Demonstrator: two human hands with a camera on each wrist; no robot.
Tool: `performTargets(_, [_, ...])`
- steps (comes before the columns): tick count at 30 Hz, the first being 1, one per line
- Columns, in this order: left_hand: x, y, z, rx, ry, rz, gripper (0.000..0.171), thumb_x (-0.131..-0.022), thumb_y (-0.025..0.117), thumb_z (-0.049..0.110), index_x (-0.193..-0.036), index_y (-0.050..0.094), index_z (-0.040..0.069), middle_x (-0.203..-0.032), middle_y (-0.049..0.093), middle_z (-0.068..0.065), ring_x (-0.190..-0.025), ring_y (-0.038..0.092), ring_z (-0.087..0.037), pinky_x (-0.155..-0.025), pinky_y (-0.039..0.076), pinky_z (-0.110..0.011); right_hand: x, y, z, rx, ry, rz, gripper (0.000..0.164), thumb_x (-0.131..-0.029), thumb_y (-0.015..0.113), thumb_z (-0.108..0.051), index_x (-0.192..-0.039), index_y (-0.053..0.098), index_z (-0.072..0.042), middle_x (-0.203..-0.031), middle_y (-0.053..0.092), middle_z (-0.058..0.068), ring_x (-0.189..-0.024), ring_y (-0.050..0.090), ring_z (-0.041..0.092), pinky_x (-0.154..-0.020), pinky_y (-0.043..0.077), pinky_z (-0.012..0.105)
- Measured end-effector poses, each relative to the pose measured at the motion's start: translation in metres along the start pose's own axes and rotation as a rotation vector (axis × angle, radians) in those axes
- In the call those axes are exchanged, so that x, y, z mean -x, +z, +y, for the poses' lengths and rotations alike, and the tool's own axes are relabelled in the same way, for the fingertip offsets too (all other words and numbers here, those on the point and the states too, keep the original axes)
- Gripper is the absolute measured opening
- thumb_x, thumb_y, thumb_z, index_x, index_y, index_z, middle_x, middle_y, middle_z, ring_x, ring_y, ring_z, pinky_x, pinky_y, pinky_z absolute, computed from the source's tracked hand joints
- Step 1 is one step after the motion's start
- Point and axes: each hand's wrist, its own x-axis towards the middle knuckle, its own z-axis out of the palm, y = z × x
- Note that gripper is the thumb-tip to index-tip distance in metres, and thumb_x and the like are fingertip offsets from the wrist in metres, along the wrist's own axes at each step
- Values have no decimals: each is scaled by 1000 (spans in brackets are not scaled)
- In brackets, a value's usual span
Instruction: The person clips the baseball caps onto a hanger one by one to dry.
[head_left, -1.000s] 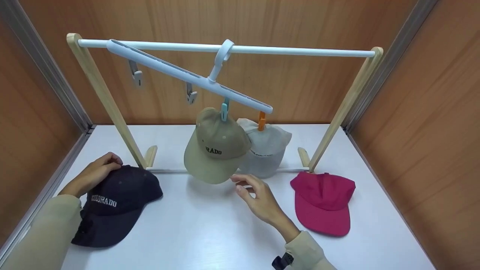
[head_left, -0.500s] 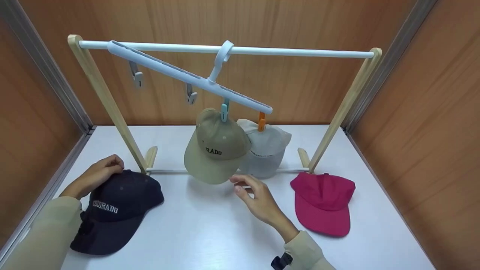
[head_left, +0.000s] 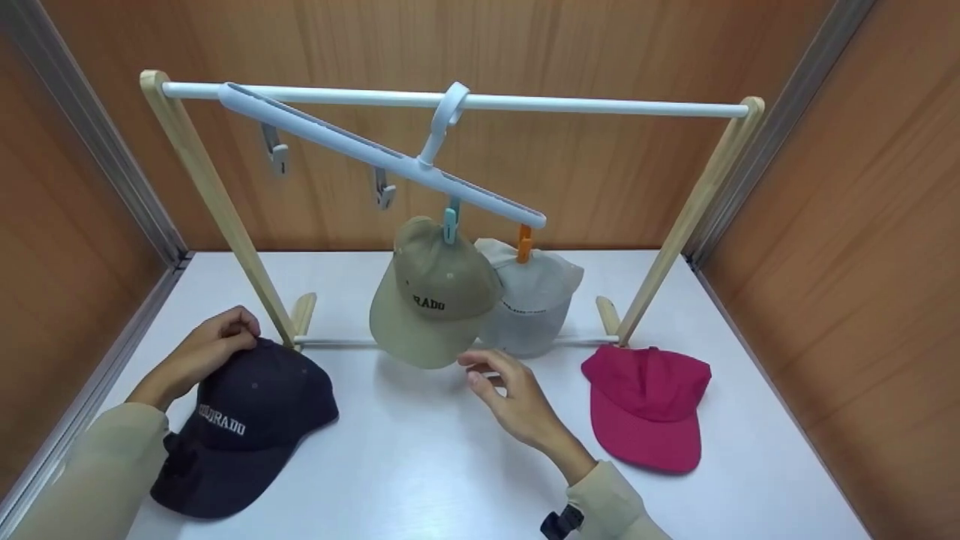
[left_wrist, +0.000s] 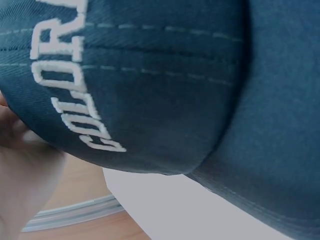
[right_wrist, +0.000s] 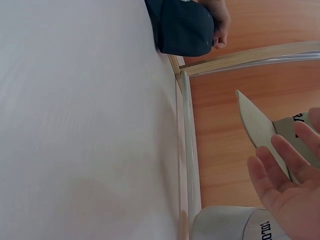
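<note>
My left hand (head_left: 202, 352) grips a navy baseball cap (head_left: 262, 394) at the back of its crown. White COLORADO lettering crosses the front of this cap (left_wrist: 150, 115), seen close up in the left wrist view, where most fingers are hidden behind it. Beside the brim of a hanging khaki cap (head_left: 442, 281) is my right hand (head_left: 517, 397), fingers loosely bent and nothing held. Whether its fingertips touch that brim is hard to tell. A pale grey cap (head_left: 532, 292) hangs just to the right of the khaki one.
A white hanger (head_left: 382, 154) hooks over the rack's top rail (head_left: 600, 105), tilted down to the right. Teal (head_left: 450, 225) and orange clips (head_left: 524, 244) hold the hanging caps; two grey clips (head_left: 385, 191) bear nothing. A crimson cap (head_left: 649, 409) lies at right on the white table.
The left hand and navy cap have shifted slightly to the right, the cap also a little nearer to me. My right hand has stayed almost still.
</note>
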Motion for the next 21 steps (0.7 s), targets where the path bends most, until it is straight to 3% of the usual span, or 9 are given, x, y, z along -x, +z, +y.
performTargets(7, [4,9,10,54,45,4,17,-96,58,13,-109,55,3,-93,62,-7,-83,58,-15,-75,45,-24,-1,0,0,5,1,0,31,-101,55,-27,-130,59,-16,-123,61,-5,-114,57,12,-95,50,32])
performTargets(11, [6,13,13,36,52,13,17,-97,57,15,-110,56,4,-95,62,-9,-82,58,-18,-76,45,-25,-2,1,-2,-1,-1,3,29,-101,56,-20,-129,60,-16,-122,61,-7,-113,58,12,-94,51,34])
performTargets(21, [12,23,24,58,77,60,18,-97,60,20,-111,60,7,-99,63,-10,-87,59,-16,-77,45,-24,-5,6,-6,-25,-4,6,29,-100,57,-23,-128,61,-16,-123,63,3,-112,59,15,-93,51,38])
